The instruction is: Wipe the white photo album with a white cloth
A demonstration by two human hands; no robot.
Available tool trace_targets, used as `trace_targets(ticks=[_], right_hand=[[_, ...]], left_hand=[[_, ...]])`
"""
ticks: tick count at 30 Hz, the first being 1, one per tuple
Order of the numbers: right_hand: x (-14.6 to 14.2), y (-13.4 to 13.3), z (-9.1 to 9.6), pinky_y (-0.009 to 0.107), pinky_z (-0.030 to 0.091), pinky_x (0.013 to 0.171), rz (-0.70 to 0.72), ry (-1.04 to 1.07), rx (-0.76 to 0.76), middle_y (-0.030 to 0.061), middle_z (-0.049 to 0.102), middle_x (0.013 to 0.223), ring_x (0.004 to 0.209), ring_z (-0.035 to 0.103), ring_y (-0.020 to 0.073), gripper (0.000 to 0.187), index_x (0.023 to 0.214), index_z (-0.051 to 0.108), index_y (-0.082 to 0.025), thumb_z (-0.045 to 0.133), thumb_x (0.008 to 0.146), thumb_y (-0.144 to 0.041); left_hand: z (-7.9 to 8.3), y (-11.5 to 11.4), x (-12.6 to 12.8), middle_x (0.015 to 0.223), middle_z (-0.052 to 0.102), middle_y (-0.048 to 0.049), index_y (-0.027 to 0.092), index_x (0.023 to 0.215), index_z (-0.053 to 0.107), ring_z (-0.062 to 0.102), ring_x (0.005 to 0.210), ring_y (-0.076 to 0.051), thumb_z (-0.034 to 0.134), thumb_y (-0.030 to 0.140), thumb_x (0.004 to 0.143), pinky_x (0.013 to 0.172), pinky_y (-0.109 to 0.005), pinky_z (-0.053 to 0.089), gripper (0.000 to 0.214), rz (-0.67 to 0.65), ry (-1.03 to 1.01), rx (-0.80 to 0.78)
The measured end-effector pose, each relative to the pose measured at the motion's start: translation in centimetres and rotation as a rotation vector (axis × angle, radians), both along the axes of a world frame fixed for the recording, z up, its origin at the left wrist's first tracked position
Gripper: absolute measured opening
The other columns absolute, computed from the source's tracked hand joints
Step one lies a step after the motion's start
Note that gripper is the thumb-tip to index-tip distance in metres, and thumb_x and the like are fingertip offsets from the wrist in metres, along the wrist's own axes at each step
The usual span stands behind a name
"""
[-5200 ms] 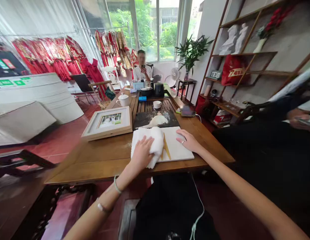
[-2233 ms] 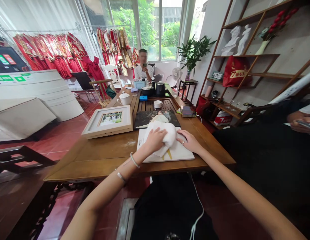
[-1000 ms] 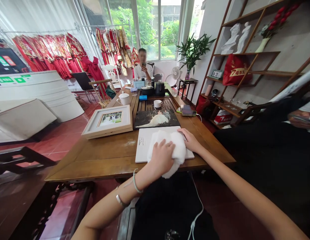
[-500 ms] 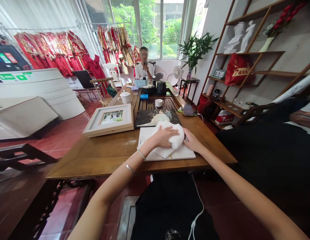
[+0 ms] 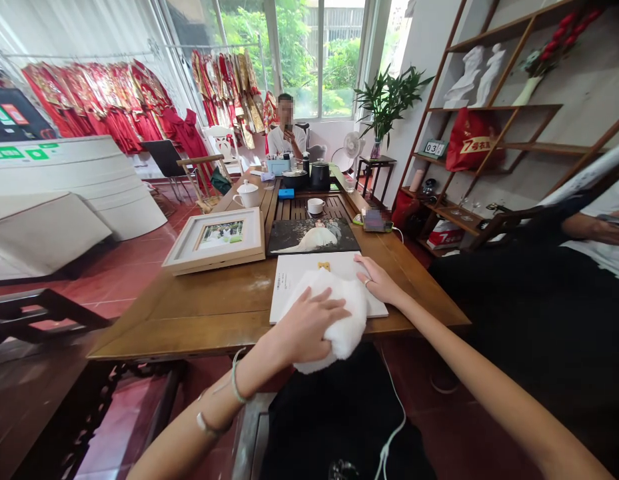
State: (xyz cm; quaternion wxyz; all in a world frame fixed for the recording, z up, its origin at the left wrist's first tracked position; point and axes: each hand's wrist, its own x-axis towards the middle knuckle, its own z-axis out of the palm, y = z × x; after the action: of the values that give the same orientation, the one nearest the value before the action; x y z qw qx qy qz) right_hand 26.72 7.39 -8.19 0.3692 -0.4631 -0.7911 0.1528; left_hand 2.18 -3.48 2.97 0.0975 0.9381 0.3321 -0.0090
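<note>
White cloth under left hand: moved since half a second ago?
Yes, toward the wearer: the white cloth overlapped the edge of the dark picture then; now it sits clear, extending past the near edge of the table.

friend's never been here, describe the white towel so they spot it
Start at the wooden table; by its near edge lies a white panel. On it, under the camera wearer's left hand, is the white towel, fluffy and crumpled, unlike the flat panel.

Over on the right, the red bag (image 5: 469, 145) flashes "7号衣", its last character unclear, and the flip display (image 5: 433, 148) shows "03", third digit blurred! Lower down, a red-and-white bag (image 5: 446, 235) carries "7".
</note>
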Motion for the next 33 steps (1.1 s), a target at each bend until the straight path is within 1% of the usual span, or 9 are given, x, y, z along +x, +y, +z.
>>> trace_targets(ticks=[3, 5, 8, 13, 16, 19, 23, 30, 33], right_hand=[[-0.1, -0.1, 0.2, 0.050, 0.034, 0.108, -0.017, -0.009, 0.002, 0.0130, 0.055, 0.125, 0.123, 0.050, 0.0265, 0.042, 0.128, 0.044, -0.021, 0.043, 0.086, -0.026], [-0.2, -0.2, 0.2, 0.050, 0.034, 0.108, -0.020, -0.011, 0.003, 0.0127, 0.055, 0.125, 0.123, 0.050, 0.0264, 0.042, 0.128, 0.045, -0.021, 0.044, 0.086, -0.027], [-0.2, -0.2, 0.3, 0.049, 0.035, 0.108, -0.024, -0.010, -0.009, 0.0125, 0.056, 0.124, 0.124, 0.049, 0.0263, 0.042, 0.128, 0.045, -0.021, 0.044, 0.086, -0.027], [-0.3, -0.4, 0.5, 0.048, 0.035, 0.108, -0.027, 0.006, -0.028, 0.0114, 0.055, 0.126, 0.124, 0.050, 0.0258, 0.041, 0.127, 0.045, -0.022, 0.044, 0.086, -0.026], [-0.3, -0.5, 0.4, 0.048, 0.036, 0.108, -0.024, 0.016, -0.025, 0.0110, 0.056, 0.126, 0.123, 0.051, 0.0258, 0.041, 0.128, 0.045, -0.023, 0.045, 0.086, -0.026], [-0.3, -0.5, 0.4, 0.049, 0.035, 0.108, -0.029, 0.016, -0.017, 0.0112, 0.056, 0.125, 0.123, 0.051, 0.0261, 0.041, 0.127, 0.046, -0.023, 0.045, 0.086, -0.026], [-0.3, -0.5, 0.5, 0.048, 0.036, 0.107, -0.034, 0.016, -0.023, 0.0112, 0.056, 0.125, 0.123, 0.050, 0.0258, 0.040, 0.126, 0.046, -0.022, 0.045, 0.086, -0.026], [-0.5, -0.5, 0.4, 0.049, 0.035, 0.108, -0.032, 0.012, -0.027, 0.0118, 0.056, 0.125, 0.122, 0.051, 0.0258, 0.039, 0.125, 0.046, -0.021, 0.045, 0.086, -0.026], [-0.4, -0.4, 0.3, 0.049, 0.035, 0.108, -0.030, 0.014, -0.021, 0.0113, 0.056, 0.124, 0.121, 0.051, 0.0257, 0.040, 0.126, 0.046, -0.022, 0.045, 0.087, -0.027]], left_hand=[[0.2, -1.8, -0.4, 0.146, 0.040, 0.0004, 0.026, 0.135, 0.048, 0.026, 0.139, -0.031, 0.048, 0.009, 0.065, 0.109, -0.057, 0.028, 0.072, 0.122, 0.001, -0.049], [0.1, -1.5, -0.7, 0.146, 0.041, 0.0004, 0.025, 0.135, 0.047, 0.026, 0.139, -0.030, 0.045, 0.005, 0.064, 0.110, -0.055, 0.029, 0.073, 0.226, -0.014, -0.073], [-0.5, 0.8, -1.2, 0.145, 0.042, -0.0022, 0.022, 0.135, 0.047, 0.030, 0.137, -0.030, 0.045, 0.005, 0.067, 0.110, -0.053, 0.030, 0.070, 0.373, -0.041, -0.034], [-2.6, 6.1, -2.3, 0.143, 0.044, -0.0067, 0.018, 0.135, 0.047, 0.033, 0.134, -0.034, 0.049, 0.013, 0.072, 0.103, -0.053, 0.036, 0.063, 0.558, -0.037, 0.183], [-3.5, 8.2, -2.9, 0.144, 0.044, -0.0048, 0.022, 0.136, 0.046, 0.035, 0.134, -0.032, 0.052, 0.018, 0.073, 0.103, -0.050, 0.037, 0.063, 0.593, -0.051, 0.265], [-3.8, 8.9, -3.3, 0.145, 0.043, -0.0029, 0.024, 0.136, 0.046, 0.034, 0.135, -0.031, 0.054, 0.020, 0.073, 0.105, -0.048, 0.036, 0.064, 0.567, -0.072, 0.280], [-3.6, 7.4, -3.5, 0.144, 0.043, -0.0040, 0.020, 0.136, 0.047, 0.033, 0.136, -0.032, 0.053, 0.018, 0.073, 0.106, -0.048, 0.036, 0.063, 0.538, -0.060, 0.245], [-3.6, 0.3, -3.8, 0.148, 0.037, -0.0027, 0.024, 0.139, 0.043, 0.024, 0.140, -0.032, 0.054, 0.011, 0.068, 0.109, -0.054, 0.030, 0.073, 0.534, -0.039, 0.156], [-3.6, -1.1, -4.0, 0.149, 0.035, 0.0000, 0.026, 0.139, 0.042, 0.023, 0.141, -0.031, 0.054, 0.012, 0.067, 0.110, -0.054, 0.029, 0.074, 0.536, -0.046, 0.144]])
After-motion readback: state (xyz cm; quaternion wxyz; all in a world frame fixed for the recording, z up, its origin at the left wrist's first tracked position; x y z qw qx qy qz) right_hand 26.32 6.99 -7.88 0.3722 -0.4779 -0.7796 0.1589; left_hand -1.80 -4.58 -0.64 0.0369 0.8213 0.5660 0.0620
